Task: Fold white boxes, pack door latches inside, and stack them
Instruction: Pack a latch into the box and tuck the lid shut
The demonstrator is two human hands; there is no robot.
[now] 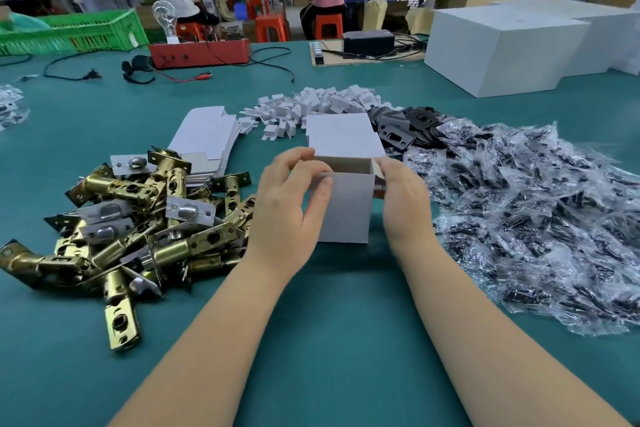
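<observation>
A small white box (348, 208) stands upright on the green table in front of me, its top open and its lid flap (343, 135) tilted back. My left hand (289, 204) grips the box's left side, thumb on the front wall and fingers curled over the rim. My right hand (403, 201) holds its right side by the side flap. A heap of brass door latches (138, 218) lies to the left. Flat unfolded white boxes (207, 135) are stacked behind that heap.
Small white card inserts (311, 107) are piled behind the box, with black strike plates (405, 128) beside them. Clear bags of screws (536, 218) cover the table's right side. Large white cartons (502, 45), a red tester box (201, 52) and cables stand at the far edge.
</observation>
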